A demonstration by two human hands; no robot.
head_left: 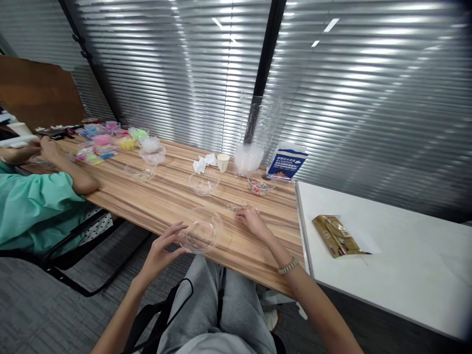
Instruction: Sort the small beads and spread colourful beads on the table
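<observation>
Close to the table's front edge stands a clear plastic bowl (201,235). My left hand (164,248) grips its left side, with the thumb low and the fingers at the rim. To the right of the bowl, my right hand (252,220) rests on the wood with its fingertips drawn together at a small scatter of clear, shiny bits (231,207). What those fingers pinch, if anything, is too small to make out. A second clear bowl (204,184) sits farther back, and a bowl with small colourful pieces (258,187) is beyond my right hand.
Crumpled tissues (199,165), a paper cup (223,162), a tub of whitish contents (248,160) and a blue printed box (286,162) line the back. A gold packet (337,236) lies on the white table (405,260). At left, a person in a green sleeve (40,201) sits near colourful bowls.
</observation>
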